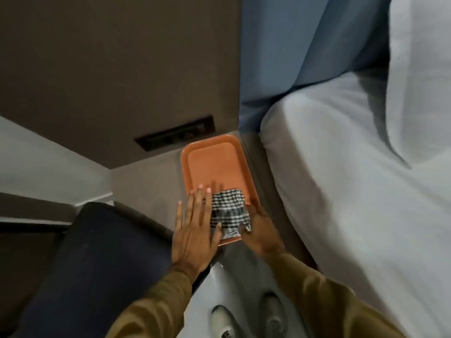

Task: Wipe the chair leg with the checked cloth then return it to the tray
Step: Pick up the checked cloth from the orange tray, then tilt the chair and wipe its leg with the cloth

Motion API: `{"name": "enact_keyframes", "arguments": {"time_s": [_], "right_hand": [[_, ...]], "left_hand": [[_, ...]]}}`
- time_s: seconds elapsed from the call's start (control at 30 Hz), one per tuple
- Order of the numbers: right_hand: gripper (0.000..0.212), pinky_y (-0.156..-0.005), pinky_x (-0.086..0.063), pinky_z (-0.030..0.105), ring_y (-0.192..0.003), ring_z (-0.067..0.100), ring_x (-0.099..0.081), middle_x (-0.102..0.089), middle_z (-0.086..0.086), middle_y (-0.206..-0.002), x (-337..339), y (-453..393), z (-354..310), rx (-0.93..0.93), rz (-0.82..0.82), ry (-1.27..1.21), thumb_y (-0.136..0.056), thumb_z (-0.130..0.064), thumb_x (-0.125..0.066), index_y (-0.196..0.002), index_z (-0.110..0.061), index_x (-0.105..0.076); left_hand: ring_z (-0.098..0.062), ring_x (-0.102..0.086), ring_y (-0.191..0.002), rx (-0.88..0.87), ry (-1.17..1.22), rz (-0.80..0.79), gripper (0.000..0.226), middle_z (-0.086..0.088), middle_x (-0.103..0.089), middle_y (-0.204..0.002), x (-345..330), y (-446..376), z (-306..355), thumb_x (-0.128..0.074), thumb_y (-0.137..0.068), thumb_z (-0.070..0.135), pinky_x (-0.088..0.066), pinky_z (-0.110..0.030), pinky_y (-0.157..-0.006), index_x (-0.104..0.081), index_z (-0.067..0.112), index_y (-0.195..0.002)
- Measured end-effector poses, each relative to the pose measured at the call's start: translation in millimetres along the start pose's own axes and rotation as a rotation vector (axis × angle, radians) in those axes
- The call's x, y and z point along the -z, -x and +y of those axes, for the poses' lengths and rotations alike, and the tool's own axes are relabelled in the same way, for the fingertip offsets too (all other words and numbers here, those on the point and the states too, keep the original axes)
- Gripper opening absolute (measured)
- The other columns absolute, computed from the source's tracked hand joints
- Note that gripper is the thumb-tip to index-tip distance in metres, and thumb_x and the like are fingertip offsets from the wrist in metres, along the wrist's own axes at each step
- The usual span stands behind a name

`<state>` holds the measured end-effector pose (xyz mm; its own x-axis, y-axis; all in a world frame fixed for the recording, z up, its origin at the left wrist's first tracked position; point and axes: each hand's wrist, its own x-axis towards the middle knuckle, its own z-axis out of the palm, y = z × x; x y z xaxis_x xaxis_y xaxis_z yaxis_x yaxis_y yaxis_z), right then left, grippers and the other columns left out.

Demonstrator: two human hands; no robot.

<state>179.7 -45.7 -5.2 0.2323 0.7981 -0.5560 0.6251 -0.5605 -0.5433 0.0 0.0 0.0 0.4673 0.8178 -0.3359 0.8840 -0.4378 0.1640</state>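
Note:
An orange tray (212, 164) lies on the grey floor beside the bed. A black-and-white checked cloth (229, 211) rests crumpled on the tray's near end. My left hand (195, 230) lies flat with fingers spread at the cloth's left edge, the thumb touching it. At the cloth's right edge my right hand (261, 230) is blurred, its fingers curled on the fabric. A dark blue chair (97, 259) fills the lower left; none of its legs show.
A bed with white sheets (353, 191) runs along the right, a blue curtain (292, 57) behind it. A dark wall (109, 69) with a socket panel (175, 135) stands just beyond the tray. My two shoes (249, 318) stand on the floor at the bottom.

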Motion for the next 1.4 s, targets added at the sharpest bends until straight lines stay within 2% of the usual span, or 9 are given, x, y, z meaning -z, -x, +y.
{"name": "enact_keyframes", "arguments": {"time_s": [0.13,0.27,0.5,0.6,0.73,0.97,1.17,1.3,1.4], "right_hand": [[0.084,-0.125,-0.041,0.048,-0.152,0.035,-0.041,-0.037,0.014,-0.166,-43,-55,19,-0.046,0.04,-0.088,-0.098,-0.039,-0.068,-0.166,-0.013,-0.025],[0.091,-0.119,-0.046,0.048,-0.147,0.036,-0.048,-0.045,0.015,-0.158,-78,-90,23,-0.174,0.227,0.012,-0.086,-0.056,-0.075,-0.156,-0.011,-0.037],[0.046,-0.115,-0.045,0.05,-0.132,0.037,-0.058,-0.07,0.012,-0.135,-78,-89,0,-0.175,0.256,0.053,-0.091,-0.041,-0.072,-0.127,-0.014,-0.068],[0.045,-0.105,-0.051,0.043,-0.127,0.032,-0.059,-0.062,0.012,-0.137,-68,-56,-13,-0.076,0.191,-0.182,-0.092,-0.034,-0.073,-0.13,-0.011,-0.065],[0.031,-0.094,-0.062,0.049,-0.106,0.023,-0.07,-0.069,0.0,-0.109,-62,-2,-21,-0.048,0.284,-0.614,-0.093,-0.008,-0.074,-0.116,-0.013,-0.054],[0.039,-0.084,-0.064,0.029,-0.101,0.012,-0.08,-0.081,0.006,-0.123,-87,137,-1,-0.251,0.263,-1.191,-0.099,-0.021,-0.073,-0.137,-0.015,-0.069],[0.016,-0.074,-0.068,0.027,-0.091,0.014,-0.085,-0.087,-0.008,-0.099,-171,264,23,-0.376,0.31,-1.338,-0.101,-0.033,-0.069,-0.115,-0.029,-0.076],[0.039,-0.095,-0.066,0.039,-0.108,0.021,-0.08,-0.083,0.0,-0.121,-262,327,41,-0.51,0.341,-1.352,-0.098,-0.042,-0.068,-0.133,-0.025,-0.072],[0.024,-0.089,-0.058,0.02,-0.11,0.005,-0.07,-0.073,-0.018,-0.121,-328,363,48,-0.558,0.369,-1.356,-0.103,-0.037,-0.063,-0.127,-0.04,-0.066]], "left_hand": [[-0.026,0.009,-0.172,0.054,0.021,0.03,0.084,-0.005,0.017,-0.184,-60,-30,-19,-0.005,-0.1,0.06,0.008,-0.051,-0.14,0.022,0.021,-0.17],[-0.024,0.009,-0.173,0.007,0.021,0.03,0.084,-0.004,0.019,-0.184,-94,-40,-33,-0.003,-0.1,0.062,0.014,-0.046,-0.139,0.024,0.022,-0.17],[-0.022,-0.007,-0.173,-0.064,-0.009,0.021,0.077,-0.008,-0.006,-0.185,-75,-25,-50,-0.014,-0.107,0.05,-0.004,-0.05,-0.142,0.005,0.018,-0.174],[-0.026,-0.02,-0.17,-0.13,-0.019,0.047,0.071,-0.011,-0.018,-0.183,-52,-4,-55,-0.038,-0.113,0.037,-0.013,-0.053,-0.141,-0.008,0.016,-0.175],[-0.03,-0.03,-0.167,-0.206,-0.086,0.077,0.075,-0.013,-0.027,-0.18,-23,31,-64,-0.047,-0.11,0.036,-0.021,-0.054,-0.14,-0.013,0.016,-0.175],[-0.032,-0.032,-0.166,-0.248,-0.191,0.046,0.076,-0.014,-0.025,-0.18,31,143,-96,-0.04,-0.107,0.041,-0.021,-0.051,-0.139,-0.016,0.015,-0.174],[-0.032,-0.033,-0.165,-0.304,-0.305,0.029,0.076,-0.014,-0.026,-0.18,36,249,-126,-0.034,-0.108,0.047,-0.025,-0.054,-0.138,-0.017,0.014,-0.174],[-0.033,-0.027,-0.168,-0.339,-0.378,-0.111,0.077,-0.014,-0.021,-0.182,6,295,-132,-0.026,-0.108,0.052,-0.02,-0.053,-0.139,-0.013,0.015,-0.175],[-0.034,-0.025,-0.168,-0.416,-0.42,-0.191,0.079,-0.014,-0.019,-0.182,-20,312,-137,-0.023,-0.106,0.054,-0.017,-0.053,-0.14,-0.011,0.015,-0.175]]}}
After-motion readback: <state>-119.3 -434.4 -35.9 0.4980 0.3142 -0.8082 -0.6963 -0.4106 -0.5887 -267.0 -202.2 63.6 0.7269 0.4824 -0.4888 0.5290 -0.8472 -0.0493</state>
